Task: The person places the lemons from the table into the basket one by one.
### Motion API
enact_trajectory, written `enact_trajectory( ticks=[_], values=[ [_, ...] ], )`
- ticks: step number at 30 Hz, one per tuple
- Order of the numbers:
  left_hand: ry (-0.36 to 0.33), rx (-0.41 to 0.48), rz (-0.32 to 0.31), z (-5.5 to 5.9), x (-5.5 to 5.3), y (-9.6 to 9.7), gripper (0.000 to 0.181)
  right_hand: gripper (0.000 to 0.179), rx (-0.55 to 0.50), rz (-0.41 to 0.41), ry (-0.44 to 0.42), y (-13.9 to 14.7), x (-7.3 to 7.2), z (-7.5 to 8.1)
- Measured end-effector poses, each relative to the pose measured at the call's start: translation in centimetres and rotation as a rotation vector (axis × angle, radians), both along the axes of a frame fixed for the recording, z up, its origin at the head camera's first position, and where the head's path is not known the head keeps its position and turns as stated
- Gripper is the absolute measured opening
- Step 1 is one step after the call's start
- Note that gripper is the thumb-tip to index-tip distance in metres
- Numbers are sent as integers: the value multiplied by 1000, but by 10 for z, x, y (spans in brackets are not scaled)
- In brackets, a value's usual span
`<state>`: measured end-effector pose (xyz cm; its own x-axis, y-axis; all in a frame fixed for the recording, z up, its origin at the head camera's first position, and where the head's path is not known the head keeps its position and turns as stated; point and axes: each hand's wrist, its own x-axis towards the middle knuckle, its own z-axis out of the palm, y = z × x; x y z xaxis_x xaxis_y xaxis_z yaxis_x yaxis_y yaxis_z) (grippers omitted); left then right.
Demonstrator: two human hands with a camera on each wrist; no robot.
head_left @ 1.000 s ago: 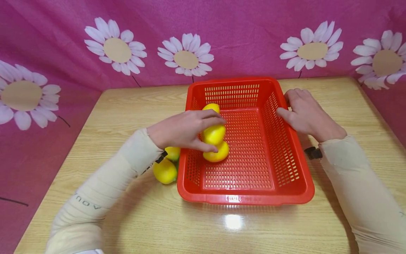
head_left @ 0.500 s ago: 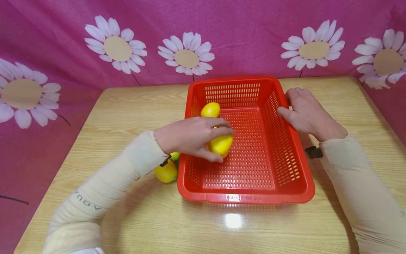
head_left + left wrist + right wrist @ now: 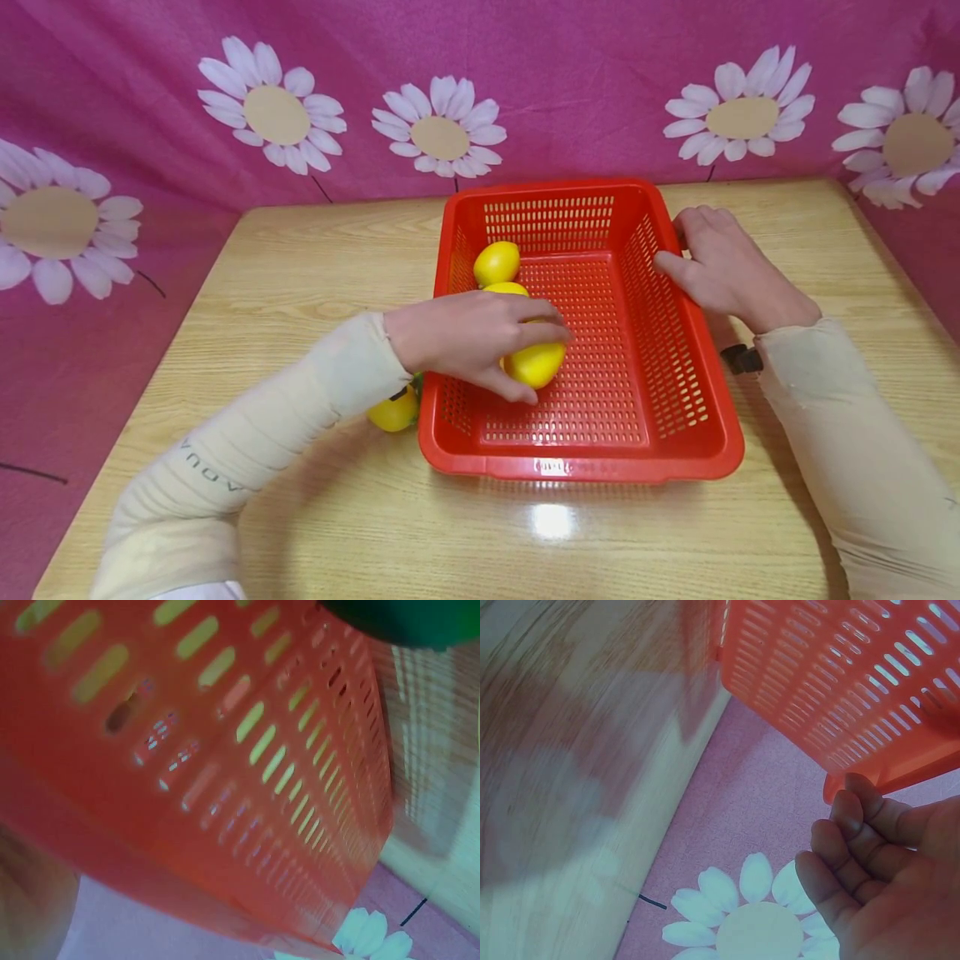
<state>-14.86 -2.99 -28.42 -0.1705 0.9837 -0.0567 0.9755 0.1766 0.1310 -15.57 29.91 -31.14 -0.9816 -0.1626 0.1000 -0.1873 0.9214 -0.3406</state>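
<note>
Over wood (image 3: 315, 267), the left hand (image 3: 487, 340) grips smooth yellow fruit (image 3: 538, 367), the right hand (image 3: 722, 271) a red basket (image 3: 622, 468).

The person's left hand (image 3: 480, 337), palm down, curves thumb (image 3: 506, 384) and fingers (image 3: 543, 333) in a grip, left forearm (image 3: 270, 442) slanting inward. The right hand (image 3: 723, 271) grips too, its 4 fingers (image 3: 831, 844) bent, right forearm (image 3: 847, 450) angled inward.
</note>
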Motion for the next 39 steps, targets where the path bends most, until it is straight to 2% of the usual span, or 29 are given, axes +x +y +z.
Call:
enact_trajectory(
  ticks=[10, 29, 39],
  values=[
    [34, -58, -52, -6, 9, 7, 66, 40, -1, 4, 14, 0, 0, -1],
    [85, -148, -105, -19, 16, 9, 65, 39, -5, -2, 12, 0, 1, -1],
    [62, -239, -102, -17, 21, 10, 72, 41, -3, -5, -7, -1, 0, 0]
  ],
)
